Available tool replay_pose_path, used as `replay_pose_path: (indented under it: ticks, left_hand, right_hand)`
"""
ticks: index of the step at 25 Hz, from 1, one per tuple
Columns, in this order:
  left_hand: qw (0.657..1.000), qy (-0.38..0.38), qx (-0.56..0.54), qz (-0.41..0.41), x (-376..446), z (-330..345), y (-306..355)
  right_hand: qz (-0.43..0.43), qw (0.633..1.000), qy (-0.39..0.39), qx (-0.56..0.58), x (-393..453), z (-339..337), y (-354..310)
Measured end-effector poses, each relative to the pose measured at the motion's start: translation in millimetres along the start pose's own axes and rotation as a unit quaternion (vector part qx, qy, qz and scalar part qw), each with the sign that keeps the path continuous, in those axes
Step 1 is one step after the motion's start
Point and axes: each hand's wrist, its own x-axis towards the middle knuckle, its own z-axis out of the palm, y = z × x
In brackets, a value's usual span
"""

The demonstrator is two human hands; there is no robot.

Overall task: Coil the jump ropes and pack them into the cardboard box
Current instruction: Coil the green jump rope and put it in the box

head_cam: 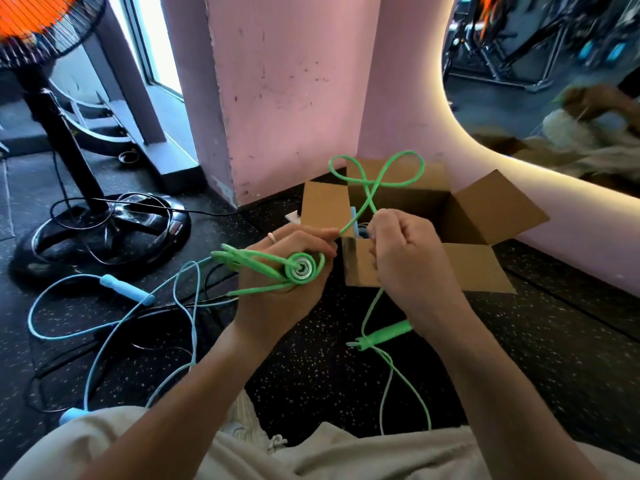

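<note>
- Green cord, thin and springy, makes up the green jump rope [377,174] in hand; it looks light, and its free bight stands up in a figure-eight over the cardboard box [491,216], so I judge it holds a curve and will want to spring open.
- Left hand [284,275] is clenched round one green handle [301,268], seen end-on, with several gathered loops pinned against it and sticking out to the left.
- Right hand [405,258] is curled, pinching the cord just beside the left fingertips; below it the cord hangs down to the second green handle [384,334], which dangles above the speckled floor [311,368].
- Handles look like rigid, ribbed plastic: the surest places to grip. The smooth cord would likely slide through a loose pinch, so each new loop needs trapping under the left thumb.
- A blue jump rope [114,320] lies uncoiled on the floor to the left, its blue handle [126,289] near the fan base [104,233]; it probably tangles easily where its strands cross.
- The box stands open against the pink wall [284,81], flaps out; something blue shows inside, though I cannot tell what.
</note>
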Motion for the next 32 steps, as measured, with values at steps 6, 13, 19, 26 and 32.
replay_pose_path:
  ticks: [6,13,19,26,32]
  left_hand:
    - [0.845,0.0,-0.29,-0.449,50.4,25.2,32.8]
    - [0.829,-0.057,-0.354,-0.429,83.2,24.4,52.6]
    - [0.898,-0.014,-0.177,-0.402,86.5,24.5,59.7]
    - [0.982,-0.006,-0.038,-0.185,98.8,7.7,72.4]
    - [0.979,0.086,0.028,-0.18,132.0,-34.1,59.0]
  right_hand:
    - [-0.004,0.991,-0.051,0.126,9.4,-13.0,-13.9]
    - [0.088,0.937,-0.137,0.309,23.1,-39.4,-30.1]
    - [0.107,0.908,-0.191,0.358,9.3,-51.4,-30.3]
    - [0.044,0.945,-0.202,0.255,2.4,-78.8,-39.9]
    - [0.043,0.951,0.073,0.298,21.3,-120.9,-43.5]
